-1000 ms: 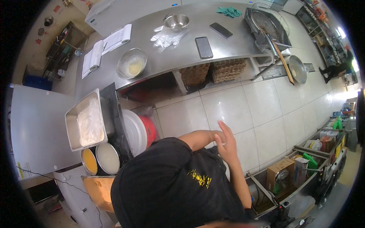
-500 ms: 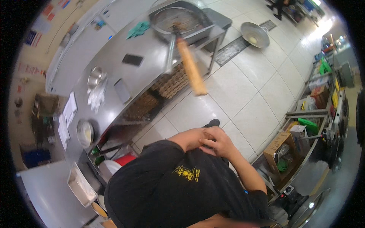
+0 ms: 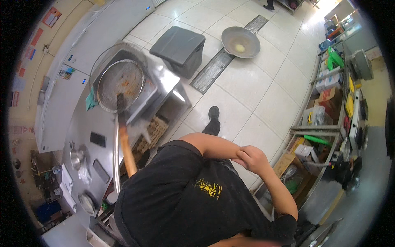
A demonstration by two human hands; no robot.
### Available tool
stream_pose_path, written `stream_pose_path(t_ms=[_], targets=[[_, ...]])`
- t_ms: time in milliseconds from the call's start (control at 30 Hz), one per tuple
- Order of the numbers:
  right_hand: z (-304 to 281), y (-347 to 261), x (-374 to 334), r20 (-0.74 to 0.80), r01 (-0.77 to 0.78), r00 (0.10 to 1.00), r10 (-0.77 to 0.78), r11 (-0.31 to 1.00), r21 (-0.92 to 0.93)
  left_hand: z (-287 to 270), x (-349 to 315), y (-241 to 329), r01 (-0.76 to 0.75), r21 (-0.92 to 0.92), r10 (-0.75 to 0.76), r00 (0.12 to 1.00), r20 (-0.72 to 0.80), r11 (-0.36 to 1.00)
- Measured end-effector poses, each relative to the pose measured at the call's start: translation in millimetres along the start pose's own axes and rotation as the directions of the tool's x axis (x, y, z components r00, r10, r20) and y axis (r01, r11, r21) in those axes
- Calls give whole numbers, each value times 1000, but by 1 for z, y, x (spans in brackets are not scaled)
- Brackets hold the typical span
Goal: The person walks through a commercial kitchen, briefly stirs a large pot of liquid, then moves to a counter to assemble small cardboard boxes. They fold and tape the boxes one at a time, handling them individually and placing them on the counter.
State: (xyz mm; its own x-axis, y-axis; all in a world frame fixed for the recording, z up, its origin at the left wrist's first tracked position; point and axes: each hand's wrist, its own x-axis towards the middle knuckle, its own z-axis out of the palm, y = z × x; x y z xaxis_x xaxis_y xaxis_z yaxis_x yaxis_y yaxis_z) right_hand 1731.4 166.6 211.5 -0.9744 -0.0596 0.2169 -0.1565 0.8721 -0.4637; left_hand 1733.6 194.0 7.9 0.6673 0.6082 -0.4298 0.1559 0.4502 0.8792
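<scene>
curling right fingers [image 3: 242, 157] against the left forearm [image 3: 212, 145], their hold unclear, left hand hidden, the person [image 3: 173, 206] has no handling visibly underway or finished, the round strainer [image 3: 120, 80] untouched at the desk's [image 3: 92, 123] end.

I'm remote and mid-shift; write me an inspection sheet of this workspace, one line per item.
Surface: steel counter on the left, shiny.
Things at the hands: the right hand is against the left wrist, in front of the black shirt; no tool seen in it.
Clutter: strainer with a wooden handle, two phones, steel bowl, green cloth.
Hands: right hand bent over the wrist, grip unclear; left hand hidden.
Cables: none clearly made out.
Surroundings: grey lidded bin; wok with something pale in it, by the floor grate; loaded shelves at right; another person's foot at the top edge.
</scene>
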Motion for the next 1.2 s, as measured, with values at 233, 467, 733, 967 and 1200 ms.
stream_pose_path(t_ms=[233,467,733,967,1200], targets=[[-63,158,190,-43,359,932,-359,933,-26,-218,-3,62,-56,49,58,998,-37,997],[-119,304,321,196,392,906,-376,919,-51,-416,-25,110,-78,58,84,991,-100,995],[-159,478,489,351,483,803,-482,871,90,-661,-40,142,-68,13,69,968,-243,998],[-189,567,666,99,748,638,-764,645,157,-848,-87,178,-93,-34,73,923,-378,995],[-172,663,817,407,700,606,-683,701,134,-1021,-170,168,-171,-24,138,864,-484,985]])
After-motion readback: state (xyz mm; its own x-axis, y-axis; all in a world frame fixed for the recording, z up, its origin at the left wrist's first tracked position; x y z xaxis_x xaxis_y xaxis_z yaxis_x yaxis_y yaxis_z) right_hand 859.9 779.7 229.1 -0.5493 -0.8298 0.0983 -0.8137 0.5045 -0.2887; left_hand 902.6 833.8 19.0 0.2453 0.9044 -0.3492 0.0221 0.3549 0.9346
